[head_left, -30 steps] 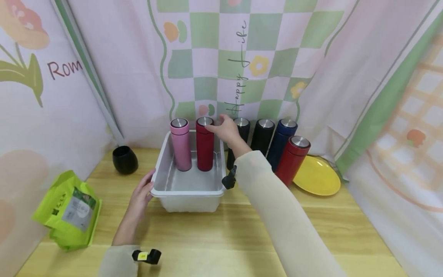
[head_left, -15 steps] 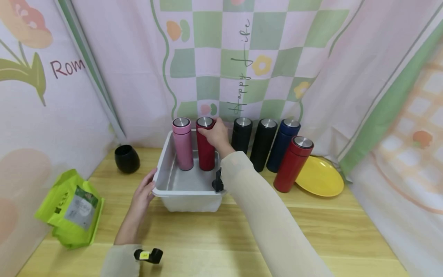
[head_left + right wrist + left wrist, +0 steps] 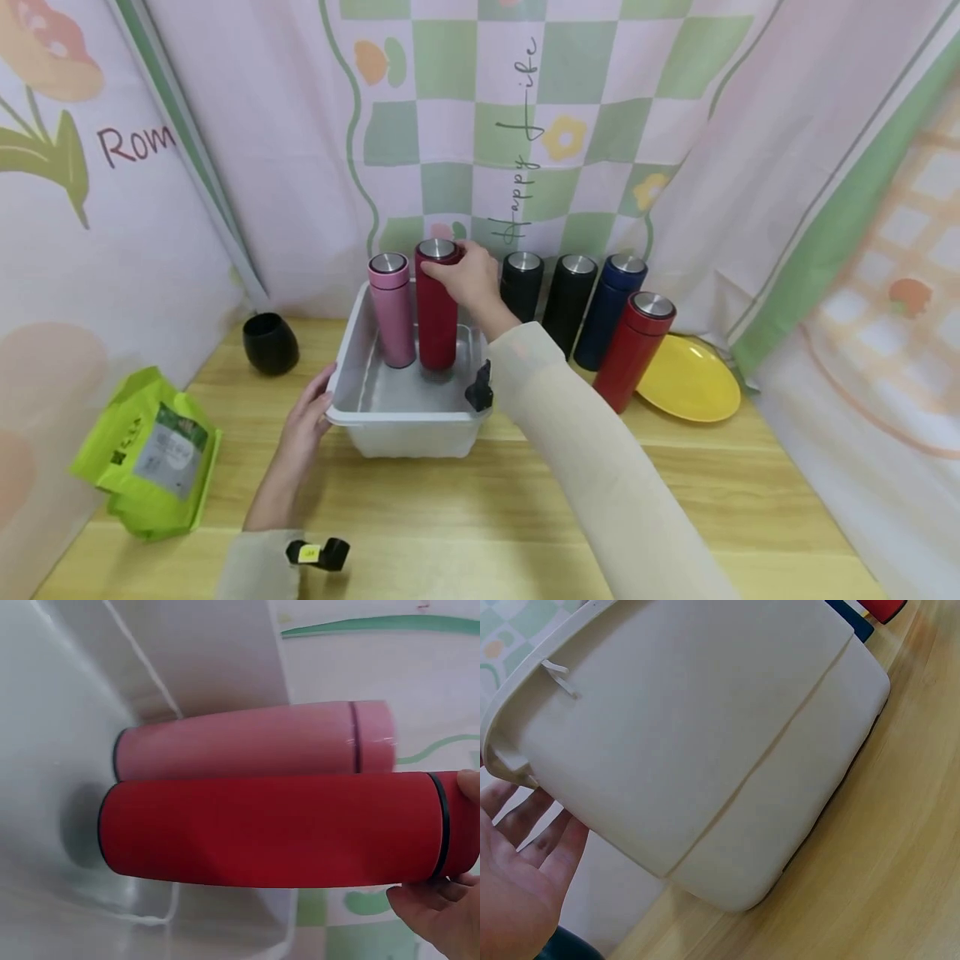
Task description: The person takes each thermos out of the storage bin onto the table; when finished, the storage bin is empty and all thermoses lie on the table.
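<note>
In the head view my right hand (image 3: 474, 282) grips a dark red thermos bottle (image 3: 437, 321) near its silver-topped lid, thumb on the near side. The bottle stands upright inside a white plastic bin (image 3: 411, 418), its base a little above the bin floor with a shadow below. Left of it in the bin, a pink thermos bottle (image 3: 240, 744) stands close by. My left hand (image 3: 306, 417) is at the bin's left side. In the left wrist view its fingers (image 3: 561, 855) lie nearly straight against the outer wall, under the rim; the thumb is hidden there.
Right of the bin stand two black thermos bottles (image 3: 570, 296) (image 3: 522, 287), a blue one (image 3: 609, 317) and another red one (image 3: 633, 350). A yellow plate (image 3: 693, 383) lies behind them. At left are a black cup (image 3: 270, 346) and a green bag (image 3: 153, 458). Printed curtains enclose the table.
My right hand has come in from the right, taken hold of the dark red thermos bottle and raised it slightly, shifting it toward the pink one. The left hand has stayed at the bin.
</note>
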{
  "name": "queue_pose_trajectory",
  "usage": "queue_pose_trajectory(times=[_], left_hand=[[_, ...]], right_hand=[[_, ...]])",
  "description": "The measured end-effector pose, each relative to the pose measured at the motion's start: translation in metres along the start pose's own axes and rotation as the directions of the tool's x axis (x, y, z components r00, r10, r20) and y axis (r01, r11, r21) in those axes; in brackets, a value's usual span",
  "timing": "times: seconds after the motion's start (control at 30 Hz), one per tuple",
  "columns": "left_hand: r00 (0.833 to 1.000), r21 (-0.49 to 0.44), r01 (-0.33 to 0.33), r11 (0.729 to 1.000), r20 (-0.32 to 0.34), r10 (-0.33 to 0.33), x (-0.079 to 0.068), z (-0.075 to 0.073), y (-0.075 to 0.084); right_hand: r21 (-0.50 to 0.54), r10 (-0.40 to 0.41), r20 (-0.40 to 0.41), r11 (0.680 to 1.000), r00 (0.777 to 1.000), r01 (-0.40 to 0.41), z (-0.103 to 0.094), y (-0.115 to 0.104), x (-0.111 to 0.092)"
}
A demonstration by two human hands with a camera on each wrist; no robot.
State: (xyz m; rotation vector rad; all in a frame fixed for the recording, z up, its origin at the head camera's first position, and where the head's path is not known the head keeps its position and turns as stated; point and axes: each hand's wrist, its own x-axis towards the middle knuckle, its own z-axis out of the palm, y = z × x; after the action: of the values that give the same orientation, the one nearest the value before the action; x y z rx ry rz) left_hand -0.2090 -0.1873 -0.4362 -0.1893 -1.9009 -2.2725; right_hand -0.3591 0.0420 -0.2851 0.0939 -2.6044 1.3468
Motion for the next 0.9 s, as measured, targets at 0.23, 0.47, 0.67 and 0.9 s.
queue_pose_trajectory(times=[0.23,0.47,0.67,0.9], left_hand=[[1.000,0.002,-0.001,1.000,0.001,0.001,0.001,-0.002,0.001],[1.000,-0.005,0.003,1.000,-0.002,-0.003,0.001,-0.003,0.000],[1.000,-0.002,0.016,1.000,-0.005,-0.016,0.000,-0.002,0.001],[1.000,0.000,0.014,1.000,-0.002,-0.014,0.000,-0.002,0.002]], right_hand=[[0.036,-0.007,-0.017,0.999,1.000,0.007,-0.029,-0.016,-0.002],[0.133,-0.045,-0.027,0.990,0.999,0.048,-0.053,-0.027,-0.004],[0.253,-0.041,-0.035,0.966,0.999,0.048,-0.074,-0.035,-0.008],[0.377,-0.056,-0.071,0.923,0.996,0.078,-0.098,-0.043,-0.016]])
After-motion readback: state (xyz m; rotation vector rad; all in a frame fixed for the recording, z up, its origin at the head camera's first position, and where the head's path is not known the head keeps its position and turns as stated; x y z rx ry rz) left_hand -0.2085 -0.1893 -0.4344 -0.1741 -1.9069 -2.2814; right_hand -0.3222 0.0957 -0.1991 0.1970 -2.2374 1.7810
